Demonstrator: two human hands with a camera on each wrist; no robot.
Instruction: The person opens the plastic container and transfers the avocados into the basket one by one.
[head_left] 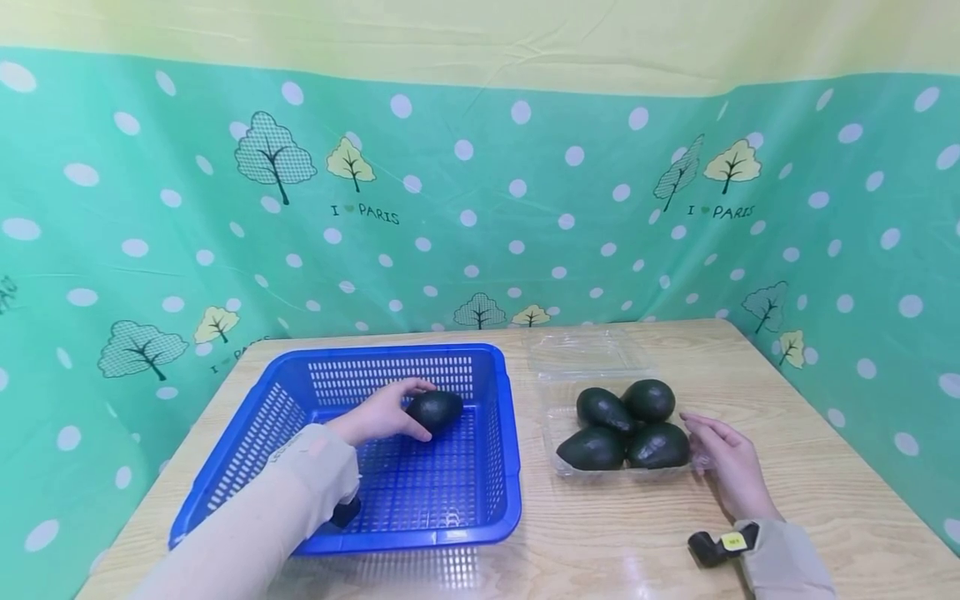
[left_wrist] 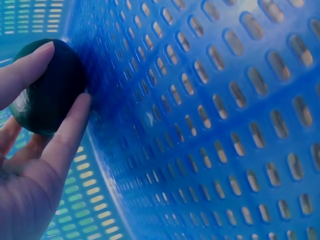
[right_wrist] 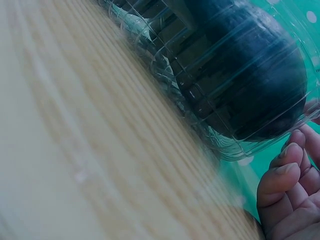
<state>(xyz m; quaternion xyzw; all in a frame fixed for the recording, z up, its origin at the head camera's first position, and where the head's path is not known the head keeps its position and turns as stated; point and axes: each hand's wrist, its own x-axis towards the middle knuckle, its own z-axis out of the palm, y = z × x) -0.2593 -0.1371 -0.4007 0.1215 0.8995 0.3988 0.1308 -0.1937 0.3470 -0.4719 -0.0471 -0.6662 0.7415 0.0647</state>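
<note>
Avocado in hand at the basket; transfer mid-step, direction unclear

Left hand (head_left: 382, 414) is inside the blue basket (head_left: 405, 540), thumb and fingers pinching one avocado (head_left: 438, 412) round its sides. The avocado sits toward the far right of the basket. Can't tell if it's bearing on the basket floor or just off it.

Right hand (head_left: 731, 467) is at the right end of the clear box (head_left: 551, 421), fingers curled, looks to be pinching the rim. Reads as steadying. Box is on the table (head_left: 600, 550) to the right of the basket, lid (head_left: 585, 350) folded back. The other four (head_left: 592, 450) are in it, bunched together.

Step, my read: moving avocados between basket and box, one at a time. Either first one in or last one out; one moment won't settle it.

Next move depends on that. If placing: lower till it's supported, then spread the fingers. If picking: lift clear of the basket rim, cross to the box, find room beside the four. Smooth skin could slip; right hand should hold the box so it doesn't slide.
</note>
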